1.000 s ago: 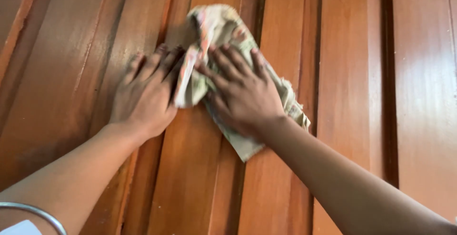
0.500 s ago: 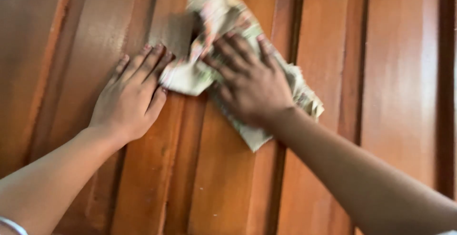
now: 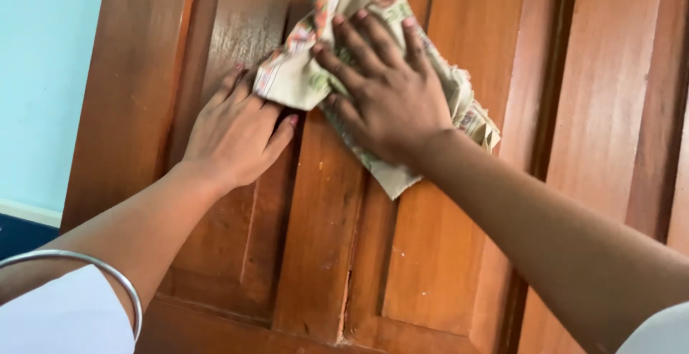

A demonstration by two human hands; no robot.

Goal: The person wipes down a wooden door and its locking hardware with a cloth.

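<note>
- Flat, fingers spread: left hand (image 3: 233, 133) pressed on door (image 3: 323, 225), fingertips under the cloth (image 3: 316, 74) edge; grips nothing.
- Bangle (image 3: 108, 275) on left wrist, below.
- Cloth, patterned and crumpled, lies just right of left hand, against a raised door panel.
- Right hand (image 3: 384, 96) splayed flat on cloth, pinning it to the door, not clutching.
- Wall (image 3: 43, 74), pale blue, far left.

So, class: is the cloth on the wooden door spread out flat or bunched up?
Bunched up. The patterned cloth lies in crumpled folds under the right hand, which presses it flat-palmed against the door.

No packages, labels, signs, screens.
</note>
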